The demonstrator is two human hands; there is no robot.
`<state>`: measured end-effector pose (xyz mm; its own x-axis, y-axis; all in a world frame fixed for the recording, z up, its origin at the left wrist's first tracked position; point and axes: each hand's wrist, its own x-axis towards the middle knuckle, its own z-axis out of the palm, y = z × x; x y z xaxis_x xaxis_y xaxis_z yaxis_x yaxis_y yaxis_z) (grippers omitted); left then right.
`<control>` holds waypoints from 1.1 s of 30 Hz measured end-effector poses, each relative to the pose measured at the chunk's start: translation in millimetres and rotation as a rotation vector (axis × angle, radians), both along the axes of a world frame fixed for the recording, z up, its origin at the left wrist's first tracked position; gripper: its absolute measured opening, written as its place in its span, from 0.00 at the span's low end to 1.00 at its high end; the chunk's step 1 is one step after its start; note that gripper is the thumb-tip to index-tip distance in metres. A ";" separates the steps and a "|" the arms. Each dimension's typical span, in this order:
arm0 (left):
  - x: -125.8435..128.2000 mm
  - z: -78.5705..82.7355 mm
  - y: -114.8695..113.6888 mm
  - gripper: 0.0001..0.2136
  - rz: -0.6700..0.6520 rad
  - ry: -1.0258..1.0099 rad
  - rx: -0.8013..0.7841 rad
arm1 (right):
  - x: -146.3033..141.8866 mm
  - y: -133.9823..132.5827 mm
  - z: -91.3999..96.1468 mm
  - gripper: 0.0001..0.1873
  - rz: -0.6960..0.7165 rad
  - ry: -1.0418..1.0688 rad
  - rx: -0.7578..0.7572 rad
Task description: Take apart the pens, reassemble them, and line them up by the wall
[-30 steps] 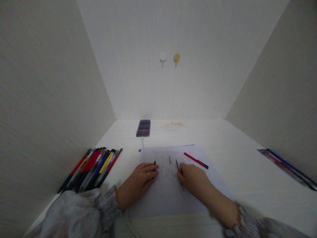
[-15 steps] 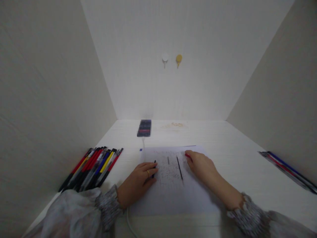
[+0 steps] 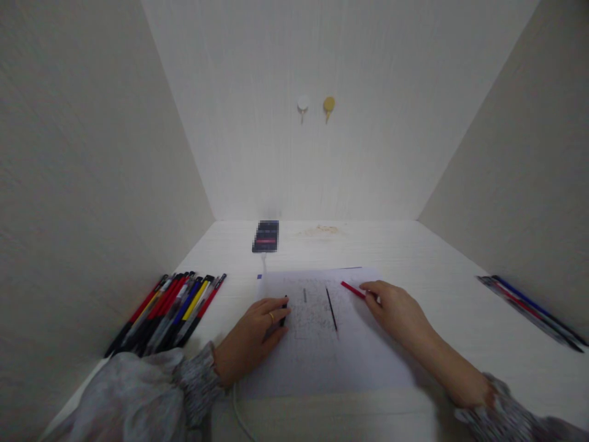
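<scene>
Thumb and fingers of my left hand (image 3: 252, 328) close around a short black pen part (image 3: 284, 312) at the left of the white paper sheet (image 3: 322, 371). My right hand (image 3: 398, 310) is at the sheet's right side, fingertips pinched at the near end of a red pen barrel (image 3: 352, 289). That barrel slants down to the right over the paper. Between the hands lies a thin dark pen refill (image 3: 331, 309). Left of it is a small grey piece, perhaps a spring (image 3: 304, 295). Faint print or writing covers the paper's middle.
Several red, blue, yellow and black pens (image 3: 168, 310) lie in a row at the left wall. More pens (image 3: 529, 310) lie by the right wall. A phone (image 3: 265, 236) with a white cable (image 3: 237, 408) is at the back. Two hooks (image 3: 328, 105) are on the back wall.
My right hand has shifted right and slightly toward me, uncovering most of the red barrel. My left hand stays around the black part. The whole view has moved slightly.
</scene>
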<state>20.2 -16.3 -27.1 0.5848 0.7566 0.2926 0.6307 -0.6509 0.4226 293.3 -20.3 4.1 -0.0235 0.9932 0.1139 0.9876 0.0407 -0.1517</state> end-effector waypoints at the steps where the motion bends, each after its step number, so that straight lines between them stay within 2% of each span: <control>1: -0.5 -0.2 0.4 0.15 0.006 0.007 0.008 | 4.0 0.7 0.5 0.16 -0.031 -0.028 0.003; 3: -1.5 -0.6 1.5 0.14 0.022 0.026 0.021 | 9.5 1.5 -0.5 0.15 -0.067 -0.068 -0.011; 9: -4.0 -3.2 5.3 0.13 0.047 0.049 0.041 | 7.1 -3.4 -8.0 0.13 -0.035 -0.092 -0.059; 15: -5.0 -4.4 6.2 0.13 0.088 0.038 0.068 | 7.0 -12.6 -6.8 0.14 -0.126 -0.137 -0.131; 21: -5.8 -6.2 7.0 0.13 0.082 0.018 0.083 | 14.3 -18.0 -1.8 0.16 -0.158 -0.059 -0.159; 24: -5.3 -7.1 7.3 0.13 0.096 -0.027 0.107 | 28.0 -16.6 5.6 0.19 -0.197 -0.014 -0.083; 28: -4.0 -2.5 5.7 0.10 0.110 -0.127 0.131 | 53.6 -9.9 11.3 0.20 -0.242 0.102 0.098; 33: -2.7 7.5 3.4 0.08 0.163 -0.246 0.049 | 75.7 1.3 -8.5 0.19 -0.304 0.386 0.313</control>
